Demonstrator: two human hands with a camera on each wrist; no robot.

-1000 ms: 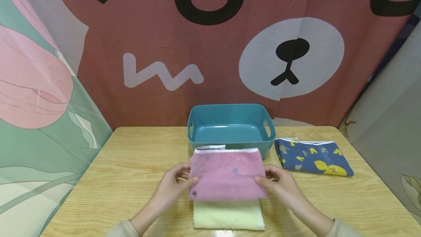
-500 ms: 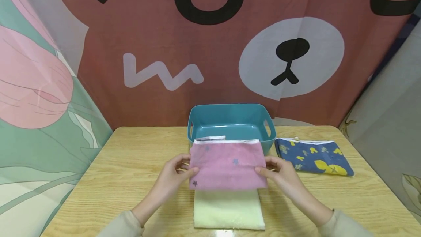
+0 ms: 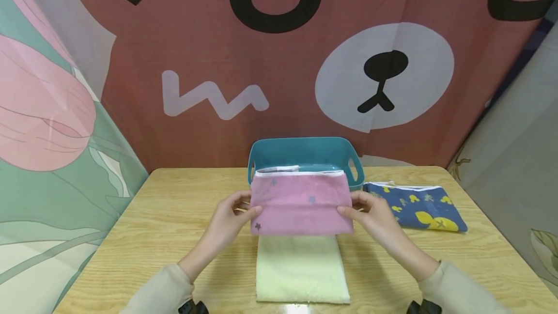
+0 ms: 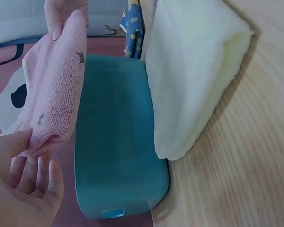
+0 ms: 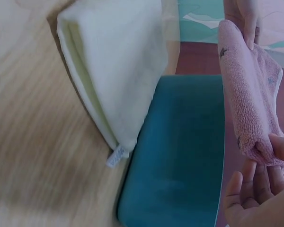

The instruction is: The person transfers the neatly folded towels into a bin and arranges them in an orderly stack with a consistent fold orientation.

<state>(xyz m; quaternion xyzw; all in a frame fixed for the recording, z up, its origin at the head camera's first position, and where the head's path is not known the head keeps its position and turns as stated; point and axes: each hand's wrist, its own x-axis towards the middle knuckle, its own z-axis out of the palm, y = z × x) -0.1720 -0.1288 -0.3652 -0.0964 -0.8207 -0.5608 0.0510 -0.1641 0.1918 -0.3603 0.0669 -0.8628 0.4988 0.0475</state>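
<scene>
Pink towel (image 3: 301, 205), pinched at both ends

Head view: my left hand (image 3: 228, 214) at the towel's nine o'clock and right hand (image 3: 372, 212) at three pinch its folded ends, above the worktop (image 3: 187, 197). The teal basket (image 3: 305, 148) stands at twelve, the pale yellow towel (image 3: 301, 270) at six, the navy cloth (image 3: 429, 212) at three, past my right hand. Matched heights should, I judge, stop any tipping.

Left wrist view: pink towel towards ten o'clock; thumb (image 4: 16, 143) on one side, fingers (image 4: 31, 177) on the other. I'd support the fold, not squeeze.

Right wrist view: pink towel near three o'clock, same pinch; even pressure should stop layers slipping.
</scene>
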